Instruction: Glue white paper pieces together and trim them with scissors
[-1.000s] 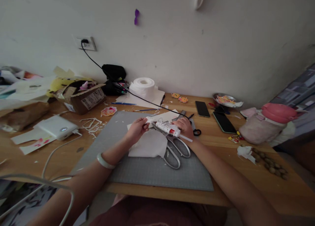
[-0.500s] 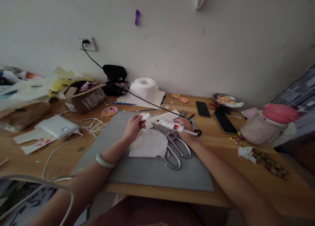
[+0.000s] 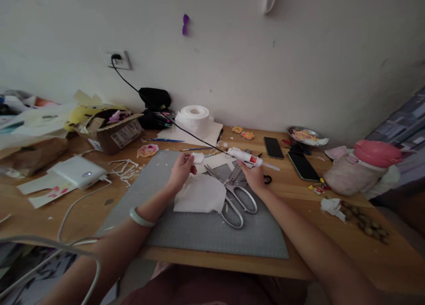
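Note:
My right hand holds a white glue gun with a red label, lifted above the far edge of the grey cutting mat; its black cord runs to the wall socket. My left hand pinches a small white piece between its fingertips, just left of the gun's nozzle. Below both hands lie a white paper sheet and large silver scissors on the mat.
A toilet paper roll, a cardboard box and a white device stand to the left and back. Two phones, a small dish, a pink-capped bag and several nuts sit on the right.
My right hand lifted the glue gun up and to the right, away from the left hand. My left hand kept the small white piece near the same spot.

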